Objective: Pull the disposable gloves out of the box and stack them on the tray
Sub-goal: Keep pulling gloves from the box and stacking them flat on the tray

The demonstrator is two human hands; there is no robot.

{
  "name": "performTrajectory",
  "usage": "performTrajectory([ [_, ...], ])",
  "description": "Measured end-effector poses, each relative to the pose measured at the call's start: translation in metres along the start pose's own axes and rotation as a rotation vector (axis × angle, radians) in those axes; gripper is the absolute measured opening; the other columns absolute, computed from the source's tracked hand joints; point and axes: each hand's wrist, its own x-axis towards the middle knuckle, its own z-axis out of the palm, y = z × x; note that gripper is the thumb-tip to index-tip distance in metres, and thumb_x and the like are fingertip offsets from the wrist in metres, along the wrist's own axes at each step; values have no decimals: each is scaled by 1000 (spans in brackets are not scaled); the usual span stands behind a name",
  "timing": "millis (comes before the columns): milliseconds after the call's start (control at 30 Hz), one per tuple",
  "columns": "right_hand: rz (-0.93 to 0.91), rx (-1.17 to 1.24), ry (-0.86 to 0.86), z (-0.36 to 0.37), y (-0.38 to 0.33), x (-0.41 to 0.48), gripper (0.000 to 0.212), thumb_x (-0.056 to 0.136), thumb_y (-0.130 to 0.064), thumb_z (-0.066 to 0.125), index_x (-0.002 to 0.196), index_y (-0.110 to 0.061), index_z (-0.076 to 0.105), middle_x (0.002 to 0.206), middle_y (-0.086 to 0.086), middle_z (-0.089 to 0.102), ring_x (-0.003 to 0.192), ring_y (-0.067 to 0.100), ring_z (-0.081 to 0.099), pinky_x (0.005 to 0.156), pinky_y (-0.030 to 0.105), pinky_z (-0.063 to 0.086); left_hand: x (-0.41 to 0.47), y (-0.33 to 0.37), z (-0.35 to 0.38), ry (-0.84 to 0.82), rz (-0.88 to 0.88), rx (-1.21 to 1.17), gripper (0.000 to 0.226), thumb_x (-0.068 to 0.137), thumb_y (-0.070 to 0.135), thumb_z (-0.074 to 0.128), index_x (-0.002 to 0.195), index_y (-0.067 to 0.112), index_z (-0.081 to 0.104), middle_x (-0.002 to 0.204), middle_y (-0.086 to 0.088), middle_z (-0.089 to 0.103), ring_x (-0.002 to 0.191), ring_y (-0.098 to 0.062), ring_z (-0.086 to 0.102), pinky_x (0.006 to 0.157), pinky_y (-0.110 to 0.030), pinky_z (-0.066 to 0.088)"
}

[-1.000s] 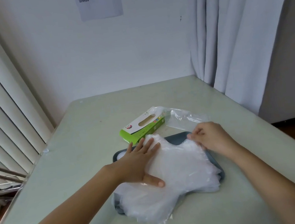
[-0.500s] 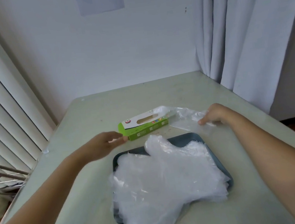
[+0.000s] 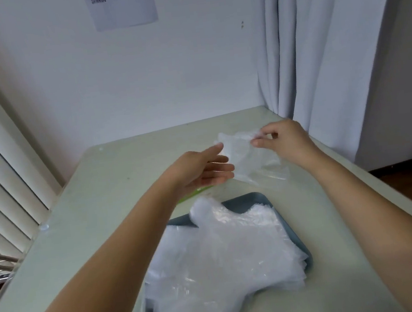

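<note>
A clear disposable glove [image 3: 247, 156] hangs in the air above the table's far part. My right hand [image 3: 280, 139] pinches its top edge between thumb and fingers. My left hand [image 3: 201, 169] is beside it with fingers straight, the fingertips touching the glove's left side. The green box [image 3: 198, 192] is almost hidden under my left hand; only a green sliver shows. Nearer to me, a dark blue-grey tray [image 3: 253, 200] carries a stack of clear gloves [image 3: 224, 261] that overhangs its front and left edges.
The pale green table [image 3: 99, 219] runs to a white wall at the back. White curtains [image 3: 316, 53] hang at the right, close to the table's far right corner. Vertical blinds [image 3: 0, 166] stand at the left.
My right hand has lifted a glove up from beside the box. My left hand has left the box's end and risen to the glove's side. The camera has tilted.
</note>
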Motion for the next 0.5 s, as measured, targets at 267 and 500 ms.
performTrajectory([
  [267, -382, 38, -163, 10, -46, -59, 28, 72, 10, 59, 78, -11, 77, 104, -5, 73, 93, -14, 60, 80, 1, 40, -3, -13, 13, -262, -103, -613, 77, 82, 58, 54, 114, -12, 58, 118, -23, 60, 96, -30, 66, 91, -36, 52],
  [500, -299, 149, -230, -8, -36, -102, 39, 71, 22, 53, 60, -11, 71, 122, -19, 63, 115, -6, 55, 96, 9, 38, -32, -26, -16, -198, -13, -877, 72, 83, 50, 57, 134, 1, 47, 123, -17, 64, 91, -31, 70, 76, -42, 59],
])
